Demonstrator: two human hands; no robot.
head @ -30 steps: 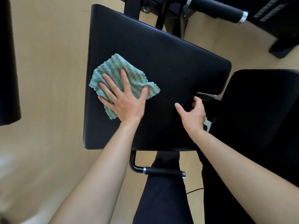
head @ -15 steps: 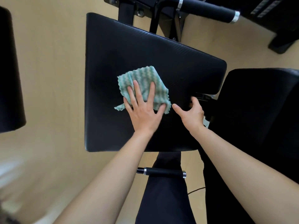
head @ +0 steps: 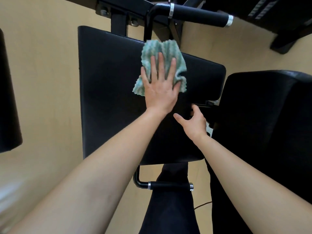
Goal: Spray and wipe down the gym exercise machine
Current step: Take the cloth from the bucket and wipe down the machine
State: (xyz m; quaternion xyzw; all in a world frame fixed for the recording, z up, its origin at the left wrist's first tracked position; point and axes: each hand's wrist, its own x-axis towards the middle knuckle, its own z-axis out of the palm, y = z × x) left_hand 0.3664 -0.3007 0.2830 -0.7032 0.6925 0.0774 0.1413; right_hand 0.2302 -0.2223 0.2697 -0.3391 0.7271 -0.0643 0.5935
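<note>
One left hand [head: 159, 92] presses cloth [head: 162, 49] onto pad [head: 108, 81].

Two bare forearms are seen, the left forearm [head: 104, 166] and the right forearm [head: 244, 168], uncovered as far as the picture edge. The left hand [head: 160, 88] and the right hand [head: 194, 123] are bare too. One leg is covered by plain black fabric trousers [head: 168, 208].

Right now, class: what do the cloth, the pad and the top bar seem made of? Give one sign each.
Cloth: soft fabric, perhaps microfibre; it crumples, with wavy teal-white ribs.
Pad: likely vinyl or faux leather over padding; matte black, finely textured, rounded corners.
Bar: probably a rubber or foam sleeve; dull black between shiny metal rings.
</note>
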